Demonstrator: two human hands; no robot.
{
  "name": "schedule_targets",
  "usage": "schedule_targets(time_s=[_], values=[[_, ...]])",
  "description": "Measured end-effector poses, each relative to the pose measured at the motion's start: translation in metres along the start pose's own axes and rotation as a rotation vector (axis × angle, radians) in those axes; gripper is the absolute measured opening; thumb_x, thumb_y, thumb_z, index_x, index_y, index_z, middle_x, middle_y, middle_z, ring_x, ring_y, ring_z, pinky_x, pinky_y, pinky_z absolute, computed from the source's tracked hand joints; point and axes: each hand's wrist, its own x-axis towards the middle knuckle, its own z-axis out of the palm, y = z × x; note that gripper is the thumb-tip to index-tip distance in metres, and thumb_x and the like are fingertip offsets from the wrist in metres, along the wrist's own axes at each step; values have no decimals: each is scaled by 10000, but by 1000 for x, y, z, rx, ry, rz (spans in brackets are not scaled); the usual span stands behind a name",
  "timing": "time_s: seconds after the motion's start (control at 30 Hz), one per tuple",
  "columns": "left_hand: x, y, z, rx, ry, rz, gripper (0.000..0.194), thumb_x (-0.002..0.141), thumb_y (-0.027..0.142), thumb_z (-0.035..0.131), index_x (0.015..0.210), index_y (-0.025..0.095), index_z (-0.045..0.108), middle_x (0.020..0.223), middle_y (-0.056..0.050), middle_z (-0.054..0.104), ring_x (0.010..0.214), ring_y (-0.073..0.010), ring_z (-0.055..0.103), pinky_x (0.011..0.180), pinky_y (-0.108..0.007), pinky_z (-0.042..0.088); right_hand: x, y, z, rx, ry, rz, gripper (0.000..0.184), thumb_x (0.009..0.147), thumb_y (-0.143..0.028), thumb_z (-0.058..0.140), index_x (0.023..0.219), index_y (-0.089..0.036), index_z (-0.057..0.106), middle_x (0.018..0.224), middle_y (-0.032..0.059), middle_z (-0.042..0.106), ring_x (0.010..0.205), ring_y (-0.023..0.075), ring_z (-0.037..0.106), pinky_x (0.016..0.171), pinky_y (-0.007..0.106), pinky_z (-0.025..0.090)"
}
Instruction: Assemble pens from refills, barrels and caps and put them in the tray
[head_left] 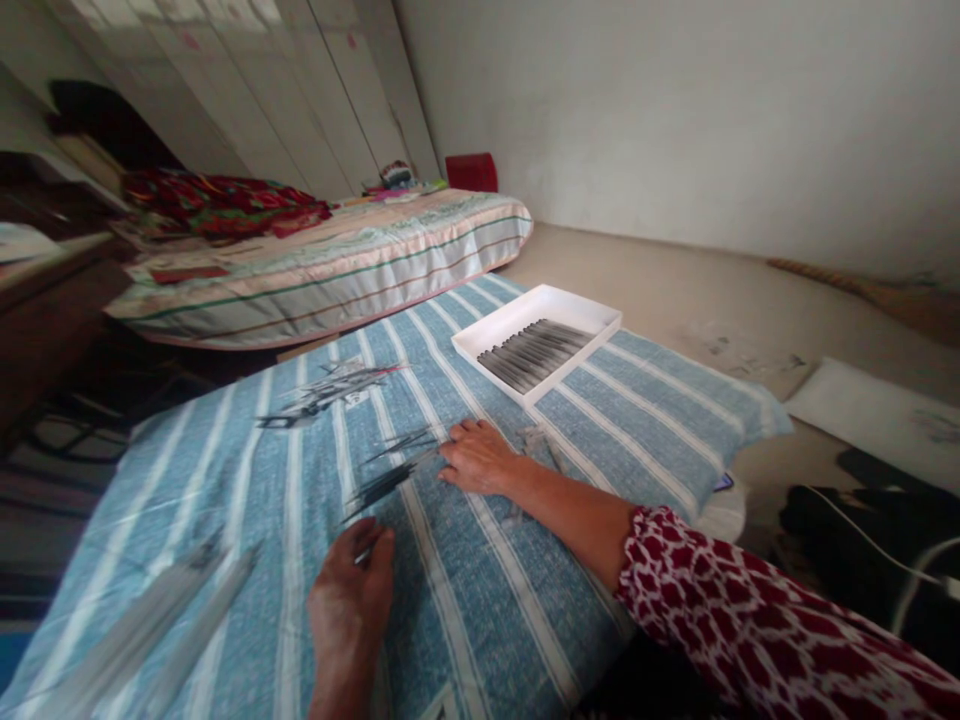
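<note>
My left hand (pixel 354 590) is low over the cloth with its thumb and fingers pinched together. A small pale glint shows between the fingertips, too small to name. My right hand (pixel 478 458) rests palm down, fingers slightly apart, at the right end of a loose bunch of thin dark sticks (pixel 384 484). Beyond both hands, a shallow white box (pixel 534 390) holds a row of slim dark-tipped pieces (pixel 532 352) in grey, see-through-looking sleeves. Long greyish bundles (pixel 161 610) that look wrapped in clear film lie at the near left.
A blue cloth with white stripes (pixel 255 560) covers the table. Dark thin items and small packets (pixel 326 392) lie at its far left. Clear plastic scraps (pixel 544 445) sit beside my right forearm. Behind stands a bed (pixel 337 270); a cable (pixel 862 535) hangs at right.
</note>
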Motion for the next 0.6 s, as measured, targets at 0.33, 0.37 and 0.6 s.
schedule_targets(time_s=[0.33,0.37,0.6], values=[[11,16,-17,267,-153,248,358,683,455,493,859,185,648,1016,-112,707,954,-284,663,879,-348,497,5,2,7,-22,32,12,246,879,-286,443,863,-142,641,978,100,629,929,235,529,779,347,413],[14,16,-18,317,-167,267,379,696,448,481,886,168,651,1038,-127,698,977,-288,653,894,-350,488,4,2,7,-23,34,14,237,877,-280,448,857,-142,640,968,99,631,924,233,530,776,346,414],[45,5,-19,566,-201,350,445,772,356,425,1065,69,597,1096,-191,644,1012,-295,623,910,-375,470,3,1,7,-30,47,21,212,865,-276,471,839,-151,640,955,90,631,912,230,528,747,335,412]])
